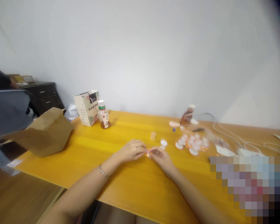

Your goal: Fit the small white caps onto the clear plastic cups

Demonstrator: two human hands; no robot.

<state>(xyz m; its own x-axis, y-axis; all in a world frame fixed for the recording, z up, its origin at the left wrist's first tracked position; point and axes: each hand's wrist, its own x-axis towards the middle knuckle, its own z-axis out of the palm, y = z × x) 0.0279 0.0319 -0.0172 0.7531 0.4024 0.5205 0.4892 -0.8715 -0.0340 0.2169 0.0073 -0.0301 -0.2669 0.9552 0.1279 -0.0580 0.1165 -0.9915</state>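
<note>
My left hand [134, 150] and my right hand [162, 158] meet over the middle of the yellow wooden table [128, 186]. Between their fingertips is a small orange-and-white piece [148, 154], mostly covered by the fingers; its exact kind does not show. Both hands pinch it. Just beyond my right hand lies a round white lid [163, 143], with another small white ring-like part partly hidden by the fingers. A small clear cup [153, 135] stands a little farther back. To the right is a cluster of small clear containers [193, 144] with white or orange bases.
At the back left stand a printed paper bag [86, 109] and a labelled bottle [104, 115]. A brown paper bag [51, 132] sits at the left edge. Another brown-liquid bottle [187, 115], a blue cap [174, 129] and white cables [231, 133] are right. A person's arm shows far left.
</note>
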